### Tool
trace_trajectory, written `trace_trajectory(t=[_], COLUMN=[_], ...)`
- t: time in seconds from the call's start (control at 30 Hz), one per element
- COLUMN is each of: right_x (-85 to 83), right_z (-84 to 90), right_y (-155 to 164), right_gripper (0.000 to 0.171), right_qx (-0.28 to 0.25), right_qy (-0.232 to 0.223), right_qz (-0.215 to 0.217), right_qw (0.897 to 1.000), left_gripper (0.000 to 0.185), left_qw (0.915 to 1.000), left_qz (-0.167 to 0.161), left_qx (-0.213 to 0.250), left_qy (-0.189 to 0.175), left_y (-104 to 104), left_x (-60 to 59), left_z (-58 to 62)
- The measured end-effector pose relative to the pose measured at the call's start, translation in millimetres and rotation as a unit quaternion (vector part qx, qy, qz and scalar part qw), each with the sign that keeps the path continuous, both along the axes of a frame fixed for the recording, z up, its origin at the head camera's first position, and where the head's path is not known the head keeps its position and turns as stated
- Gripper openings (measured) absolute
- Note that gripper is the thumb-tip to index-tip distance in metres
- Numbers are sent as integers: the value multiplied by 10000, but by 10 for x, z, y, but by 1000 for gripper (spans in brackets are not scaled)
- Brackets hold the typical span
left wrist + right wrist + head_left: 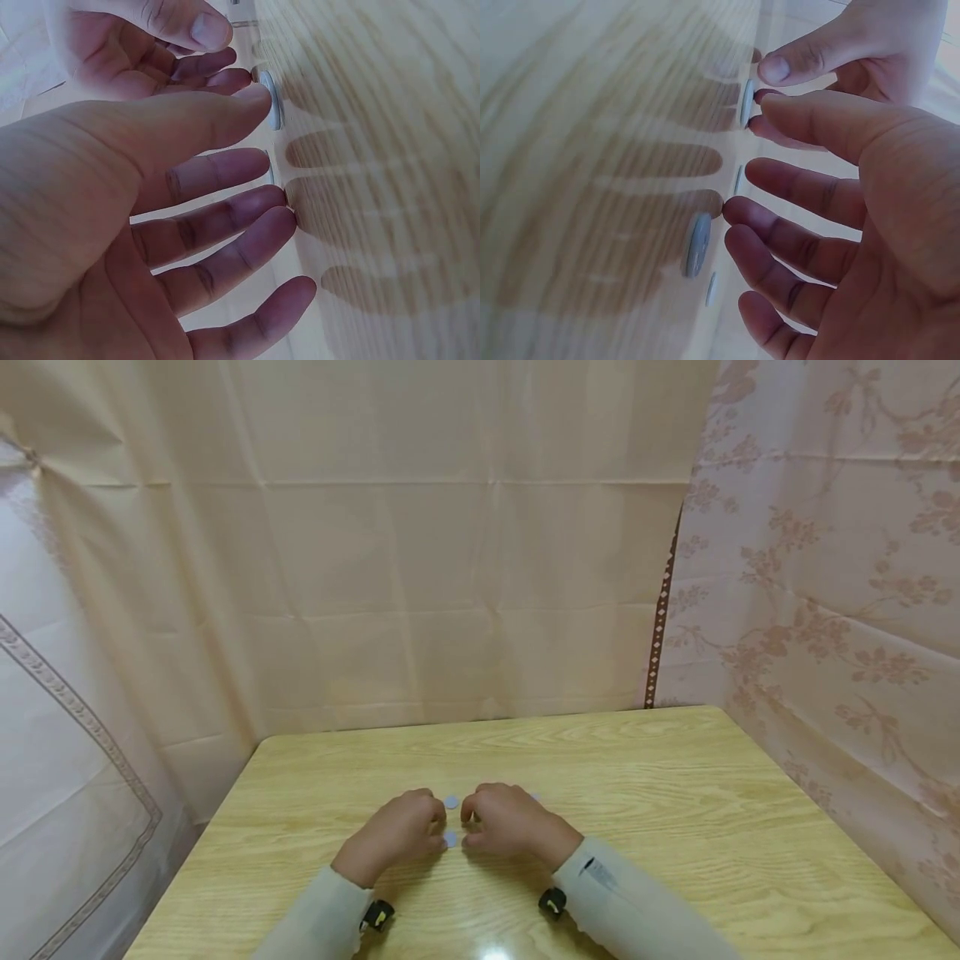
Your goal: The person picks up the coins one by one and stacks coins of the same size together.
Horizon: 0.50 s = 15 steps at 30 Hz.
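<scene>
We have both hands low on the tabletop [675, 793], close together near its near-middle, and between them lie a few small, flat, pale discs. The left hand [397, 835] and the right hand [510, 827] each curl their fingers down toward the wood. In the head view one disc [451, 802] shows in the gap at the far side of the fingertips and another [450, 838] just nearer to us, between the thumbs.

From the left wrist view, our left thumb tip rests against a disc's edge [274, 107], the other fingers [225, 169] lying loosely spread and nearly straight, gripping nothing. From the right wrist view, the right fingers [795, 187] are likewise relaxed and spread; one disc [697, 244] lies by a fingertip, another [745, 101] by the thumb.

We judge the work to be at an early point: the discs lie flat and apart, none lifted or stacked.

The tabletop is light wood grain with a glossy finish. Pale peach curtains [450, 568] hang behind it, a floral-patterned cloth [840, 568] to the right and a bordered white cloth [60, 710] to the left.
</scene>
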State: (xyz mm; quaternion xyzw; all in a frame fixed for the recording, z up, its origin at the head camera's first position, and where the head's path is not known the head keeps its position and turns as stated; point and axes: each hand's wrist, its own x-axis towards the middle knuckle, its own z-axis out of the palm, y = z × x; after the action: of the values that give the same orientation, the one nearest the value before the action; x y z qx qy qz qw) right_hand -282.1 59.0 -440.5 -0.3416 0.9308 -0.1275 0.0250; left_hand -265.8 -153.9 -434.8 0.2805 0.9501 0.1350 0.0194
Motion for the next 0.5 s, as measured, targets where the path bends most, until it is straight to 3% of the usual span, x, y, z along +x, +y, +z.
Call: trace_trajectory(t=[0.5], right_x=[32], right_z=[-49], right_y=[-101], right_gripper=[14], right_qx=[-350], right_qy=[-265], right_qz=[-46], right_qw=[9990], left_gripper=[14], left_qw=[9999], left_qz=[-49], left_qx=[88], left_qy=[7], left_y=[29], left_x=[-5], left_z=[-33])
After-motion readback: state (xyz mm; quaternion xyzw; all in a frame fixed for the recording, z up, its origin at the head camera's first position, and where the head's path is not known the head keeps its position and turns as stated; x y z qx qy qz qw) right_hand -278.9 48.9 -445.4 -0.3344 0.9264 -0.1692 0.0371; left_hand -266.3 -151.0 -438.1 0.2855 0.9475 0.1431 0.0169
